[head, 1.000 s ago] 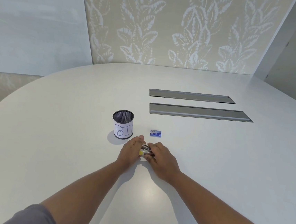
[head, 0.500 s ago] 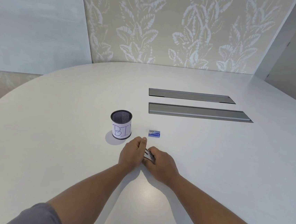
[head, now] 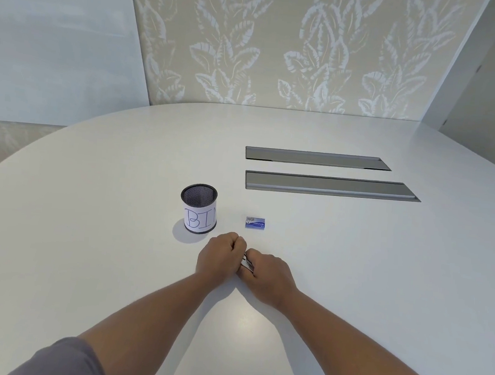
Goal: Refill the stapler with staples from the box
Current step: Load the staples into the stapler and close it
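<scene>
Silvery metal was about all you could see of the stapler (head: pixel 247 263), since it was squeezed in between the two hands and mostly hidden by them. The left hand (head: pixel 220 257) had its fingers curled tight around the near-left end of it, knuckles up, and the right hand (head: pixel 268 272) was wrapped around the other side, fingers curled over the top, so both were gripping the same little thing with the hands pretty much touching each other. Whether the stapler was popped open or not, honestly couldn't tell, too much hand in the way. The small blue staple box (head: pixel 255 223) sat just beyond the hands, a bit to the right of the left hand's knuckles, lying flat on the white table (head: pixel 354 258) and not touched by anything. Beyond the left hand and slightly to its left stood a black mesh cup (head: pixel 198 208) with a paper label reading "BI" something, upright, near the hands but apart from them. Farther out past the right hand were two long grey cable hatches (head: pixel 331 185) set into the tabletop, well away from everything else.
</scene>
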Available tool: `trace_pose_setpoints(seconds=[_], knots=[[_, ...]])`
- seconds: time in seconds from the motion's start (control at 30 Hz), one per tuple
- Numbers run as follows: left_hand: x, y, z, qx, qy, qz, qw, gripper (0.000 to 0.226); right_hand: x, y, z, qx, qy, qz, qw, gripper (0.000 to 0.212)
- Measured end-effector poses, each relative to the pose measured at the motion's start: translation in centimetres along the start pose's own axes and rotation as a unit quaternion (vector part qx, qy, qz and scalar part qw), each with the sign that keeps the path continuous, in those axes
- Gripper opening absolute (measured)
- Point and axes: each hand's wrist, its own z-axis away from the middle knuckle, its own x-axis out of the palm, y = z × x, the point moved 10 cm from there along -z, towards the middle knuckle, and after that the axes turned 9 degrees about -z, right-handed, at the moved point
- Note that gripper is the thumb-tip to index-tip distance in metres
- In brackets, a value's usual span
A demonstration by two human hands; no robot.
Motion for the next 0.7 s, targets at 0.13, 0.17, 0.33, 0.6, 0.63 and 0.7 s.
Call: trace_pose_setpoints(seconds=[0.13, 0.17, 0.33, 0.6, 0.63, 0.7], knots=[[0.01, 0.04, 0.1, -0.002, 0.0, -0.006, 1.0, 0.03, 0.1, -0.04, 0.11, -0.003, 0.003, 0.004, 1.0, 0.034], [0.04, -0.01, 0.15, -0.002, 0.003, -0.004, 1.0, 0.03, 0.09, -0.03, 0.14, -0.003, 0.004, 0.003, 1.0, 0.034], [0.19, -0.24, 0.31, 0.003, 0.003, 0.009, 1.0, 0.027, 0.1, -0.13, 0.24, -0.006, 0.005, 0.003, 1.0, 0.035], [-0.08, 0.0, 0.42, 0.028, 0.007, 0.02, 0.999, 0.044, -0.24, 0.11, 0.3, 0.006, 0.013, -0.037, 0.999, 0.037], [-0.13, -0.03, 0.41, 0.029, 0.006, 0.023, 0.999, 0.046, -0.26, 0.1, 0.29, 0.007, 0.014, -0.038, 0.999, 0.037], [-0.19, -0.05, 0.38, 0.027, 0.002, 0.026, 0.999, 0.047, -0.28, 0.01, 0.28, 0.005, 0.016, -0.037, 0.999, 0.037]])
